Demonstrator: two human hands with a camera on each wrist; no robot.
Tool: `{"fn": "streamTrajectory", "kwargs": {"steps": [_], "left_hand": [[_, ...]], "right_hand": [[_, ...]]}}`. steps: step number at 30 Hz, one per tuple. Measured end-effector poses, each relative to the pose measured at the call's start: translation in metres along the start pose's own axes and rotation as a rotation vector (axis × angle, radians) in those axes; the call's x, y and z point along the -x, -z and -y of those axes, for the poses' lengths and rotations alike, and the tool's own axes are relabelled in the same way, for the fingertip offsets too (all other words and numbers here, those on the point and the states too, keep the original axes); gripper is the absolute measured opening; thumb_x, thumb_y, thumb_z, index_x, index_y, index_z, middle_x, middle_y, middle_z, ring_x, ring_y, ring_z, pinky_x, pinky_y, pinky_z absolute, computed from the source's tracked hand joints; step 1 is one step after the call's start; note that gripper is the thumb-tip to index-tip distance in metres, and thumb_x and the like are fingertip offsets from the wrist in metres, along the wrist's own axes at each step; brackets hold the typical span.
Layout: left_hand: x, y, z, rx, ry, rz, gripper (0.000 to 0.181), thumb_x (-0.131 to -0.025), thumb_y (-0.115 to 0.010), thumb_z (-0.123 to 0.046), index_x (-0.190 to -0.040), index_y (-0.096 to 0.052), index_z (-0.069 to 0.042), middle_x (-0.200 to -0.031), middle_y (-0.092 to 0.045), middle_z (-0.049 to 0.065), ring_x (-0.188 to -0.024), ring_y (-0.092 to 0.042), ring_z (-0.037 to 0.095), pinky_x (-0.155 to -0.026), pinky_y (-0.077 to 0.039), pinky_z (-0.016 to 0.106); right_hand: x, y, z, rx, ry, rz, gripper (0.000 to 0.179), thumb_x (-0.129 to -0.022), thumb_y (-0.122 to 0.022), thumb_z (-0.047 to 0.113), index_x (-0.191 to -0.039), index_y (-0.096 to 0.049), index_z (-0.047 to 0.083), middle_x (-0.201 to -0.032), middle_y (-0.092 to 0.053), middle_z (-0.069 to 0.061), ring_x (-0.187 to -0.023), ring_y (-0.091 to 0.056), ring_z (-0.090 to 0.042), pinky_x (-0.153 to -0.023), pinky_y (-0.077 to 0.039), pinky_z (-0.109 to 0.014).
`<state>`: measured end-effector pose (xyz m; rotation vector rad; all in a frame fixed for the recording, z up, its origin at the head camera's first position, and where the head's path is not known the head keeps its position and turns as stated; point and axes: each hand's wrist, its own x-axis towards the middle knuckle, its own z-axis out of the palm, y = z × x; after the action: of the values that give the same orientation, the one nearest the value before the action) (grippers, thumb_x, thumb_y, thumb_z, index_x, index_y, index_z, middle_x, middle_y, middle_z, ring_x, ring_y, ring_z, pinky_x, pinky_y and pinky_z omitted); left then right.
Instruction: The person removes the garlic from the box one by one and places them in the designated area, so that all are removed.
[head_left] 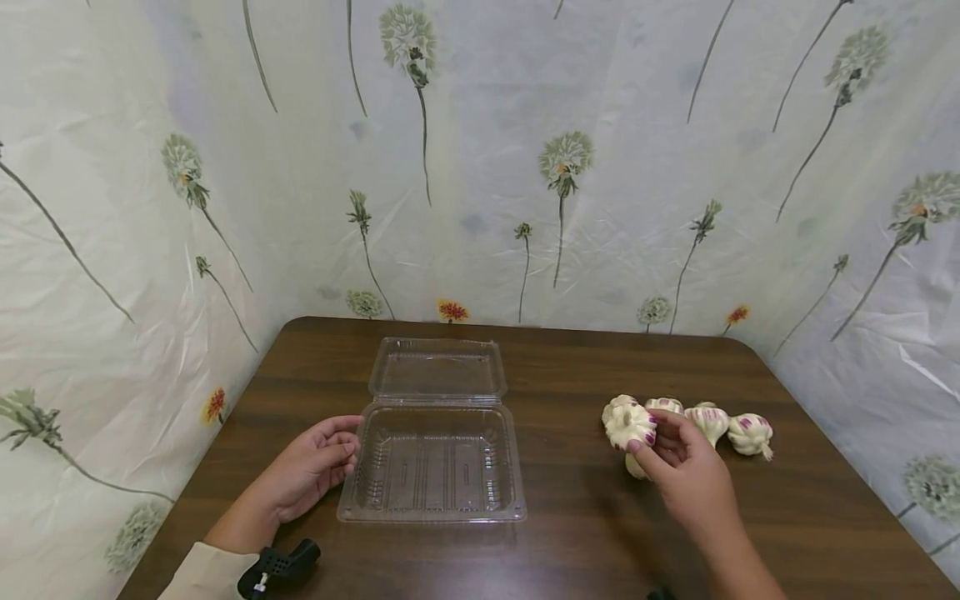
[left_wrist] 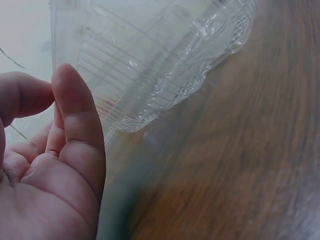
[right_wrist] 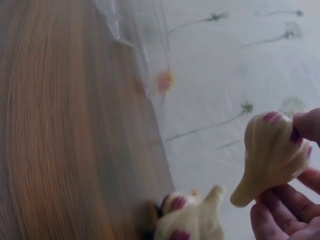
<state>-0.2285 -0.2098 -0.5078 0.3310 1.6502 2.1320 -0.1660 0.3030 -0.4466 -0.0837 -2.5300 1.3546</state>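
Note:
In the head view, a clear plastic clamshell container (head_left: 431, 521) lies with its lid (head_left: 438, 368) folded back toward the wall. My left hand (head_left: 318, 468) pinches the container's left rim between thumb and index finger, as the left wrist view also shows at the edge of the clear wall (left_wrist: 150, 65). My right hand (head_left: 693, 475) holds a white and purple garlic bulb (head_left: 628, 422) by its side, raised above the table. Its stem points down and left in the right wrist view, where the bulb (right_wrist: 275, 150) sits between thumb and fingers.
More garlic bulbs (head_left: 750, 435) lie grouped around and behind my right hand, partly hidden by it. The brown wooden table (head_left: 570, 533) meets a flower-patterned sheet (head_left: 480, 167) at its back and sides. A black device (head_left: 277, 569) is strapped to the left wrist.

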Motion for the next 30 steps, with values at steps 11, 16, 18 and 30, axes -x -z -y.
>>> {"fn": "streamTrajectory", "kwargs": {"steps": [11,16,18,30], "left_hand": [[0.001,0.000,0.000,-0.008,0.006,-0.005,0.053,-0.108,-0.057,-0.007,-0.154,-0.032,0.002,-0.106,-0.063,-0.003,-0.090,-0.063,0.005,-0.082,-0.058,0.018],[0.001,0.000,0.000,-0.016,0.007,-0.004,0.055,-0.108,-0.057,-0.008,-0.155,-0.030,0.002,-0.106,-0.062,-0.003,-0.090,-0.063,0.005,-0.082,-0.058,0.018],[0.001,0.000,0.000,-0.012,0.007,-0.004,0.055,-0.108,-0.057,-0.008,-0.155,-0.031,0.002,-0.106,-0.062,-0.003,-0.090,-0.063,0.005,-0.082,-0.058,0.018],[0.002,-0.001,-0.001,-0.015,0.017,-0.019,0.051,-0.108,-0.057,-0.007,-0.153,-0.034,-0.001,-0.106,-0.063,-0.003,-0.089,-0.064,0.005,-0.082,-0.058,0.018]], "right_hand": [[0.003,0.022,-0.012,0.039,-0.049,-0.084,0.066,-0.100,-0.074,0.035,-0.151,-0.048,0.002,-0.138,-0.059,-0.026,-0.098,-0.050,0.024,-0.079,-0.048,-0.001],[0.004,0.030,-0.022,0.059,-0.083,-0.125,0.066,-0.099,-0.074,0.033,-0.150,-0.049,-0.001,-0.137,-0.059,-0.027,-0.094,-0.049,0.024,-0.076,-0.047,0.000],[0.005,0.033,-0.026,0.069,-0.103,-0.137,0.067,-0.099,-0.075,0.034,-0.150,-0.049,-0.001,-0.137,-0.059,-0.028,-0.093,-0.048,0.024,-0.075,-0.046,0.000],[0.001,0.049,-0.049,0.188,-0.233,-0.155,0.069,-0.097,-0.073,0.046,-0.148,-0.052,0.004,-0.139,-0.061,-0.029,-0.084,-0.042,0.026,-0.065,-0.045,-0.005]]}}
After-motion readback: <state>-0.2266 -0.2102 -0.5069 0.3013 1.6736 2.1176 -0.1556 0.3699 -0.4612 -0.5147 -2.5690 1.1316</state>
